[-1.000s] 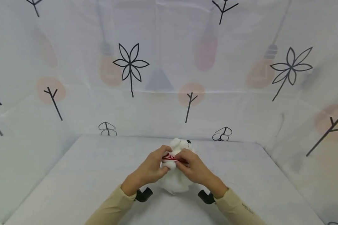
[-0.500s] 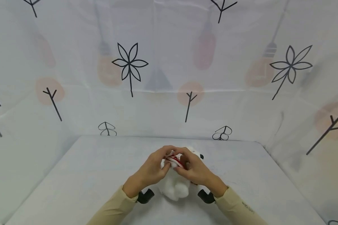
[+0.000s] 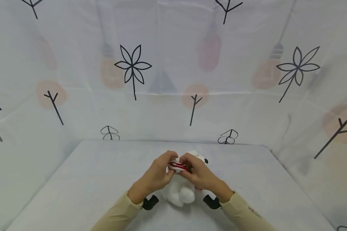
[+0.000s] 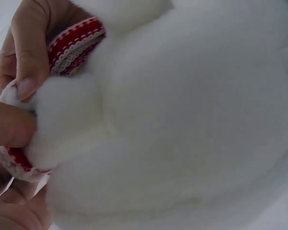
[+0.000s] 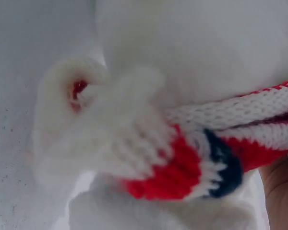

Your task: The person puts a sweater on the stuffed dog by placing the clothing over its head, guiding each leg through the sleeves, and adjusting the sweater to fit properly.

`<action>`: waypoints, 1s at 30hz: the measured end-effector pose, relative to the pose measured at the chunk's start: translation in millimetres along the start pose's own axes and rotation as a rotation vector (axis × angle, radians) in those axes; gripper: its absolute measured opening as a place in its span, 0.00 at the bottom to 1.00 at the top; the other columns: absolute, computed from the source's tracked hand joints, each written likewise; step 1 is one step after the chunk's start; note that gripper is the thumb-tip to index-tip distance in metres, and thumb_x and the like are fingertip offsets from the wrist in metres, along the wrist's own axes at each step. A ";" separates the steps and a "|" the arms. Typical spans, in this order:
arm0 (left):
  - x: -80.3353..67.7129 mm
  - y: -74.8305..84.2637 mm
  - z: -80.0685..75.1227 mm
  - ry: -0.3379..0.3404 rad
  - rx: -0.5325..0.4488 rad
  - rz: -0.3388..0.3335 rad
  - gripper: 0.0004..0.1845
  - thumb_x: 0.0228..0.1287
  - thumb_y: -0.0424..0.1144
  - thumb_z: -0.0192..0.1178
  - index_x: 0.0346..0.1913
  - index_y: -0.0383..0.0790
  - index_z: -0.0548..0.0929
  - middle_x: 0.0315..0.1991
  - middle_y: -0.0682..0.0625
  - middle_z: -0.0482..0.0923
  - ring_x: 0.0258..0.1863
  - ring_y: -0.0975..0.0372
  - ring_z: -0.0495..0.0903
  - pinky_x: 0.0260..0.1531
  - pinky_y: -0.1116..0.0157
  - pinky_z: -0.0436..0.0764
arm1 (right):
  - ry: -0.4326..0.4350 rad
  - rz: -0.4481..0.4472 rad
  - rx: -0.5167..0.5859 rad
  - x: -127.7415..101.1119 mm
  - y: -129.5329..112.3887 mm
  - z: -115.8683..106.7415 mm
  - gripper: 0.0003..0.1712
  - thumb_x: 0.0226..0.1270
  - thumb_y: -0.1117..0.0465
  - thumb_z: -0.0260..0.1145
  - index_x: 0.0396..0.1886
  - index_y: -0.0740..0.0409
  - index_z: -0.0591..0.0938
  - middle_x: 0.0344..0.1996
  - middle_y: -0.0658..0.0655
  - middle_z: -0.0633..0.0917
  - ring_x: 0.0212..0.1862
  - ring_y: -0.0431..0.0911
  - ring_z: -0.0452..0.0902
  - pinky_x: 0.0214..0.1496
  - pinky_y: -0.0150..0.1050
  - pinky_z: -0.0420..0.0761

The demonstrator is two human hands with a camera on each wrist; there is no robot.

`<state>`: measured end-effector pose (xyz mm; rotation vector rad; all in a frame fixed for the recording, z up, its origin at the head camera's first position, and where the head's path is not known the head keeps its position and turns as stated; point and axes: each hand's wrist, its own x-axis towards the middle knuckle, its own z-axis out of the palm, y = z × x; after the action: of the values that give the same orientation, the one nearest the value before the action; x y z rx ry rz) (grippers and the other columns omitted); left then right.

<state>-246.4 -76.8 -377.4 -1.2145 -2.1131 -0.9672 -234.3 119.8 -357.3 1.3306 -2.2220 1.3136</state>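
A white plush animal (image 3: 180, 194) lies on the table, its head and dark nose showing past my right hand (image 3: 200, 171). My left hand (image 3: 156, 171) and right hand both pinch a red-and-white knitted garment (image 3: 177, 166) with curled fingers, one at each side of its edge. In the left wrist view, the knitted band (image 4: 77, 43) goes round a stubby limb (image 4: 67, 120) of the toy, with fingertips at the band's edge. The right wrist view shows knit (image 5: 168, 167) in red, white and navy against the white body. Part of the garment is hidden behind the hands.
A white-covered table (image 3: 104, 166) reaches back to a patterned cloth wall (image 3: 162, 115). Black curved pieces stick out below the wrists, one on the left (image 3: 150, 202) and one on the right (image 3: 211, 202).
The plush has turned, its head shifting right and lower and a rounded limb showing at the front. Both hands stay on the knit, whose edge has gone from slanted to nearly level.
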 end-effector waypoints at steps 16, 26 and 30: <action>-2.5 -11.8 3.4 -0.014 0.088 0.095 0.22 0.44 0.17 0.66 0.43 0.33 0.72 0.38 0.47 0.73 0.36 0.62 0.72 0.37 0.71 0.75 | 0.079 -0.146 -0.184 -9.2 50.1 7.9 0.13 0.61 0.73 0.63 0.38 0.53 0.73 0.29 0.46 0.71 0.29 0.35 0.64 0.25 0.32 0.69; -2.6 -14.1 6.0 0.172 0.148 0.171 0.20 0.40 0.16 0.59 0.38 0.34 0.71 0.35 0.48 0.70 0.33 0.61 0.70 0.33 0.71 0.73 | 0.098 -0.220 -0.159 -5.2 42.6 2.2 0.14 0.56 0.77 0.66 0.37 0.56 0.79 0.34 0.51 0.79 0.34 0.41 0.70 0.32 0.33 0.72; -3.6 -16.9 8.7 0.167 0.151 0.172 0.20 0.41 0.15 0.59 0.39 0.34 0.72 0.36 0.48 0.70 0.34 0.61 0.70 0.35 0.71 0.73 | 0.064 -0.244 -0.139 -4.6 43.7 2.9 0.14 0.52 0.78 0.69 0.35 0.60 0.80 0.35 0.56 0.79 0.35 0.46 0.72 0.32 0.38 0.75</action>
<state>-260.3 -77.6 -390.8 -1.1748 -1.8817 -0.7892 -265.9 128.1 -386.8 1.4332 -1.9937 1.0800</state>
